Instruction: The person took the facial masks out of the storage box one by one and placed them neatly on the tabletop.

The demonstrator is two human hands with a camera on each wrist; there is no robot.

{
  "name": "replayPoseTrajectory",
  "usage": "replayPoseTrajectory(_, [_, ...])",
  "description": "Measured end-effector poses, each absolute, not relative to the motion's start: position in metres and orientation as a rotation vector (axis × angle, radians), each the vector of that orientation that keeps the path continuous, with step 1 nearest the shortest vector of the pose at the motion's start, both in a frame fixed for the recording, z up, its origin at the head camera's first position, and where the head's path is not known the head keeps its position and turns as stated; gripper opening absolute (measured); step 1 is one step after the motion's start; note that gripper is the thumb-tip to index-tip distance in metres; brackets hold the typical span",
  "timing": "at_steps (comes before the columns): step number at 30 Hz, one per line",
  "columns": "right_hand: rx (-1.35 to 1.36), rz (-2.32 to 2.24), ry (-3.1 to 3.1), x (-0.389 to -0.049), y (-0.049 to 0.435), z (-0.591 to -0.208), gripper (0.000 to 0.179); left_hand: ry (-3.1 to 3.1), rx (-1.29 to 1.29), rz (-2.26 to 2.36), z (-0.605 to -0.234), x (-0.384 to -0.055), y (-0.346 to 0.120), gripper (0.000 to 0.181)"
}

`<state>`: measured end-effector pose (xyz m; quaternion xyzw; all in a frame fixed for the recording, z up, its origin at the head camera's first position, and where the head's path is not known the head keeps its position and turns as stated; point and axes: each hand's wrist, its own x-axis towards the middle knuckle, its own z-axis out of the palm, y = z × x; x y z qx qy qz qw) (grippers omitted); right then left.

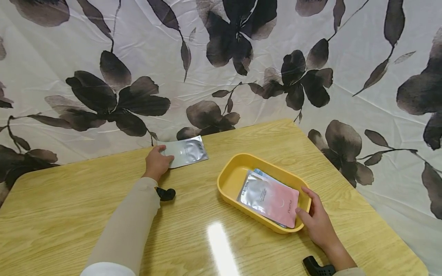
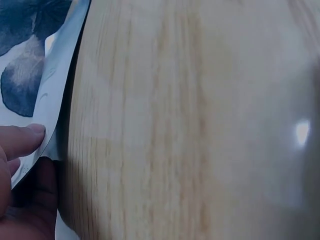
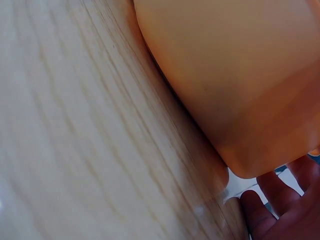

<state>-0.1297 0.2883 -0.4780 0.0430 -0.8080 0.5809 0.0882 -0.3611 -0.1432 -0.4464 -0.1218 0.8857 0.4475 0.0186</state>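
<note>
At the table's far edge my left hand (image 1: 157, 164) pinches the near-left end of a pale green and silver foil sheet-mask packet (image 1: 188, 151). The left wrist view shows the thumb on one face of the packet (image 2: 56, 90) and fingers behind it. My right hand (image 1: 319, 222) grips the right end of a yellow plastic basket (image 1: 232, 180), thumb over the rim and fingers outside. Inside the basket lies a pink and silver sheet-mask packet (image 1: 272, 197) on top of a light blue one (image 1: 261, 173), which is mostly covered. The basket's outer wall (image 3: 225, 80) fills much of the right wrist view.
The wood-grain table (image 1: 186, 218) has a rounded far corner behind the basket. A white cloth with dark flowers (image 1: 165, 69) hangs right behind the table's far and right edges. Each wrist carries a black camera mount (image 1: 165, 194).
</note>
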Motion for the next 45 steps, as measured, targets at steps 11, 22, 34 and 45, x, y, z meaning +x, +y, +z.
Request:
replayPoseTrajectory(11, [0.125,1.713,-2.408,-0.13,0.286,-0.477,0.057,2.811,-0.376,1.262,-0.445,-0.361,-0.15,0.061])
replayPoseTrajectory(22, [0.145,1.711,-2.4,-0.13,0.284,-0.478,0.057,2.813,-0.407,1.279,-0.441,-0.355,-0.161,0.064])
replayPoseTrajectory(34, [0.149,1.725,-2.402,-0.13,0.285,-0.478,0.057,2.795,-0.322,1.368,-0.43,-0.349,-0.164,0.066])
replayPoseTrajectory(45, [0.131,1.693,-2.422,-0.13,0.286,-0.476,0.056,2.66,0.111,1.585,-0.39,-0.332,-0.091,0.066])
